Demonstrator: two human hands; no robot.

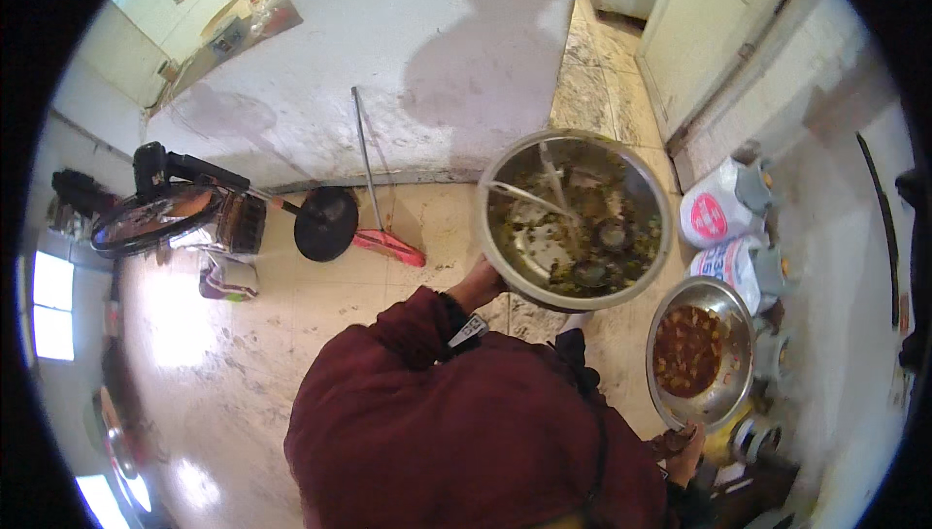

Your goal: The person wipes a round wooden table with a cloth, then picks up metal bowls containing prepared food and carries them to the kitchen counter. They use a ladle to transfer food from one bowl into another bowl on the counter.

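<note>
My left hand grips the lower left rim of a wide metal bowl. Inside that bowl lie chopped dark greens, spread over the bottom and sides. Two pale utensil handles stick up out of the greens; their lower ends are hard to make out. Off to the right, my right hand is closed on the near rim of a second metal bowl. A red, chunky stew fills the bottom of it. Both bowls are held up above the floor, apart from each other.
Several gas cylinders stand along the right wall, the far ones wrapped in white sacks. At left are a fan, a round black pan and a red dustpan with a long handle. A doorway opens ahead, past a white wall.
</note>
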